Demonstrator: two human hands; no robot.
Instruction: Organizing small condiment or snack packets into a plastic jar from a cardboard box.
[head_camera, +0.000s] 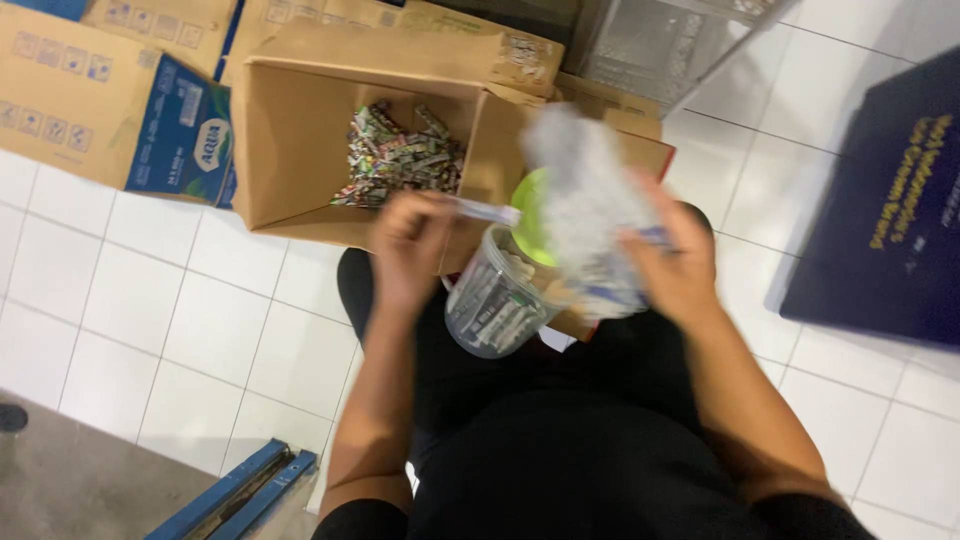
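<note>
The person sits on the white tile floor (170, 320), and a clear jar (495, 300) rests on the lap, tilted with its mouth up toward the hands. Inside the jar lie small sachets. The left hand (408, 250) is closed around one thin stick sachet (480, 210), which points to the right above the jar. The right hand (675, 265) grips a clear plastic bag (585, 210); the bag is blurred, so I cannot tell what is in it. The bag hangs just over the jar mouth. Behind the bag a green lid (530, 215) shows, touching or very near the jar rim.

In front of the knees stands an open box (290, 150) with a heap of small colourful packets (400, 155) at its bottom. More flat cartons (90, 90) lie to the left of it. On the right lies a dark blue board (885, 220).
</note>
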